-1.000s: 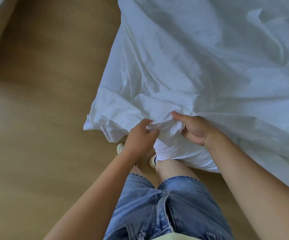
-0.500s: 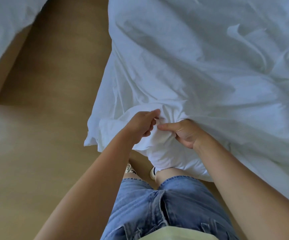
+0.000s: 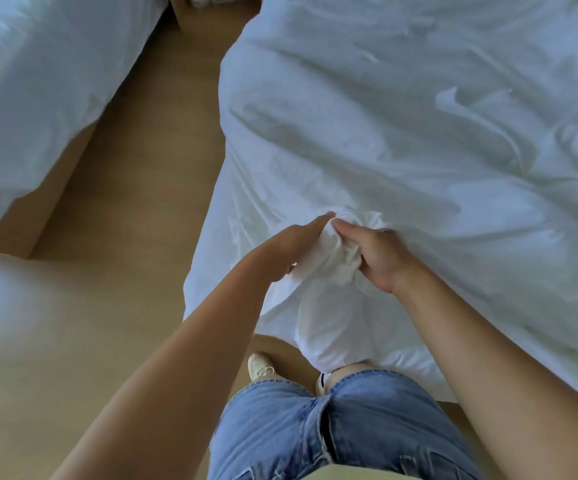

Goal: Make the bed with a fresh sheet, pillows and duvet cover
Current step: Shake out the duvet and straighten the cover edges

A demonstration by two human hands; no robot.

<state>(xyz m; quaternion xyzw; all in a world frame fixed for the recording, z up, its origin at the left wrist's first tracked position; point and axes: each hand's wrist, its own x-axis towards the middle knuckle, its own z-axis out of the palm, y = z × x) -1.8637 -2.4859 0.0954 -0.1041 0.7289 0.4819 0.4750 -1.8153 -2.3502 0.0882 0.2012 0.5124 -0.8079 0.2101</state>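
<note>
left hand (image 3: 289, 252), right hand (image 3: 375, 259) closer together now — both fists gripping thicker bunch of sheet (image 3: 401, 150).

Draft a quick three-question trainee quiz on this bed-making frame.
1. True or false: the left hand and the right hand both grip the bunched corner of the white bedding.
2. The floor is: A) wood-coloured, B) red carpet, C) black tile.
3. Fill in: the person wears blue denim ____.

Key: 1 true; 2 A; 3 shorts.
</note>
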